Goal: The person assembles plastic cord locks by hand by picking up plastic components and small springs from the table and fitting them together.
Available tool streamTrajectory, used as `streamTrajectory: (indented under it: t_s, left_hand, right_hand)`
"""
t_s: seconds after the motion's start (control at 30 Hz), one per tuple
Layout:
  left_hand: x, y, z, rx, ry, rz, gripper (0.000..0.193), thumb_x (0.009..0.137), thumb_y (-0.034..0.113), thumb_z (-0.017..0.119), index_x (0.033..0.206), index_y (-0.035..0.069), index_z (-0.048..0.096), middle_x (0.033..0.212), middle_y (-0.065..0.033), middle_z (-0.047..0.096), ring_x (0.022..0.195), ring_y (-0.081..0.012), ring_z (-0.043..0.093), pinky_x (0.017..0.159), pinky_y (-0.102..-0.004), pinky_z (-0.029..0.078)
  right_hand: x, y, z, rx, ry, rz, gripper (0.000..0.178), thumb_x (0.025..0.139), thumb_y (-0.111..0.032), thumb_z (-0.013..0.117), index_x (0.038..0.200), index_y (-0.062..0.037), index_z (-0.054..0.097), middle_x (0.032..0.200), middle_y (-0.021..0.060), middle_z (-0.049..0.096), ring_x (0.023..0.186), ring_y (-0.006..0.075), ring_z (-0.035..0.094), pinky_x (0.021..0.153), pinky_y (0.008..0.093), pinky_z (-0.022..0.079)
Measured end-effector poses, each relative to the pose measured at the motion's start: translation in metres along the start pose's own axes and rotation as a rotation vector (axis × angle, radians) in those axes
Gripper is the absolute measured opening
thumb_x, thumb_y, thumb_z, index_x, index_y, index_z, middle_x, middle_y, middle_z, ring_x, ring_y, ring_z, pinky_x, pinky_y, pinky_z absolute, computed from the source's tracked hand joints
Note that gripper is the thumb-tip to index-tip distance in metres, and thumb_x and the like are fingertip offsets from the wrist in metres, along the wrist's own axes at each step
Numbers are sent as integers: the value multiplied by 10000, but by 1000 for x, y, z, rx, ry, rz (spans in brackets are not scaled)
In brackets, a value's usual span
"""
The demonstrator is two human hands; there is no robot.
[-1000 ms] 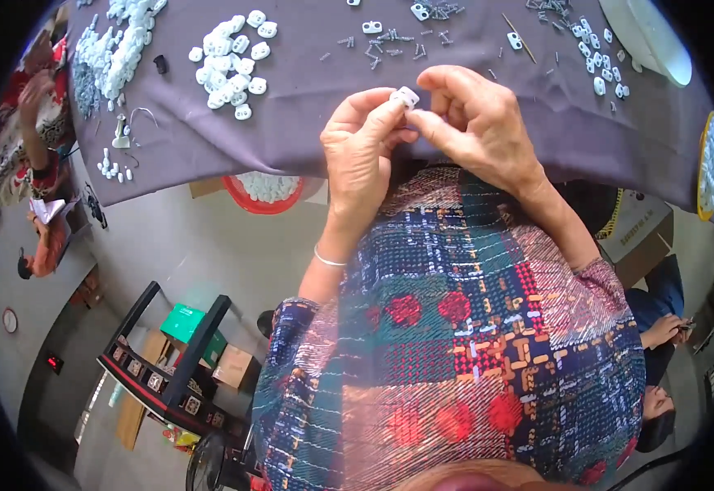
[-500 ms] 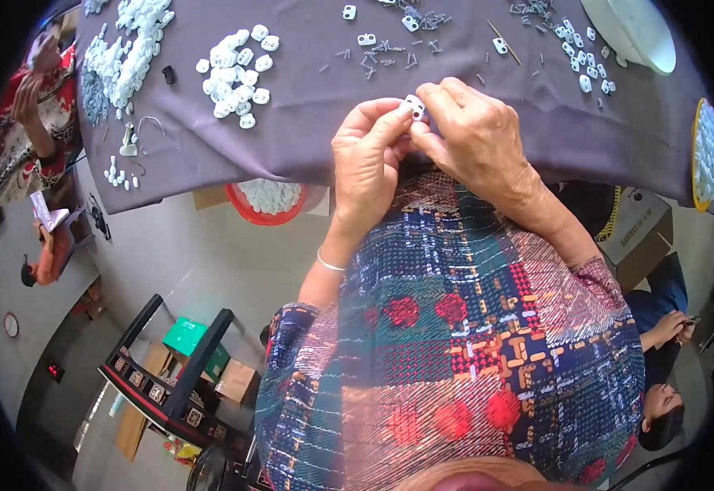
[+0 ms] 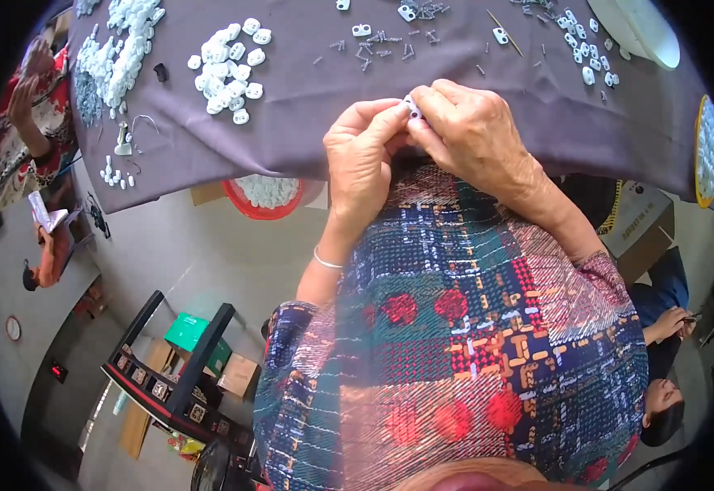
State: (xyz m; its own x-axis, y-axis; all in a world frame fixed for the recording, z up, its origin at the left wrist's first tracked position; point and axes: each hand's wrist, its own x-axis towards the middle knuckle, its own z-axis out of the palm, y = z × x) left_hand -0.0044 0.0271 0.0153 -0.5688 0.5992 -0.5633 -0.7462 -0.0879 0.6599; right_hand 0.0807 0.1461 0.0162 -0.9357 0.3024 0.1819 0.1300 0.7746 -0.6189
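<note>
Over near edge of worktop, left hand and right hand pinch one white piece, grip narrow.

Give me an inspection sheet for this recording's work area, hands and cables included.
Surface: grey-purple cloth, creased near the front edge.
Job's things: small white piece with dark holes, in the fingers; loose springs and a pile of white pieces beyond.
Clutter: small black object left of the pile; thin stick at the right.
Hands: left hand and right hand, bare, both at the piece.
Cables: dark strand at lower right, perhaps a cable.
Surroundings: red bowl below the table edge; green box behind; people at both sides.
</note>
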Motion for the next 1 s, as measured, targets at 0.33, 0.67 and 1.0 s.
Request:
streamTrajectory:
  t_s: [0.33, 0.67, 1.0]
  left_hand:
    - [-1, -1, -4, 118, 24, 16, 143, 831, 51, 598, 951, -27, 583, 861, -95, 622, 748, -151, 599, 693, -267, 494]
    - [2, -10, -5, 86, 71, 86, 97, 813, 13, 613, 897, -35, 609, 829, -99, 635, 707, -141, 608, 662, -254, 517]
    - [3, -11, -2, 50, 103, 184, 84, 810, 21, 625, 874, -32, 611, 798, -82, 635, 672, -115, 604, 614, -224, 518]
  right_hand:
    - [0, 3, 5, 25, 0, -65, 126, 750, -84, 604, 797, -12, 513, 685, 99, 513, 604, 259, 557, 533, 345, 470]
    - [-2, 3, 9, 4, -6, -101, 123, 749, -56, 596, 785, -17, 485, 666, 91, 485, 594, 247, 537, 522, 335, 459]
    - [-3, -3, 17, 80, 104, -42, 172, 734, -16, 603, 886, 2, 525, 707, 102, 528, 595, 254, 557, 534, 347, 471]
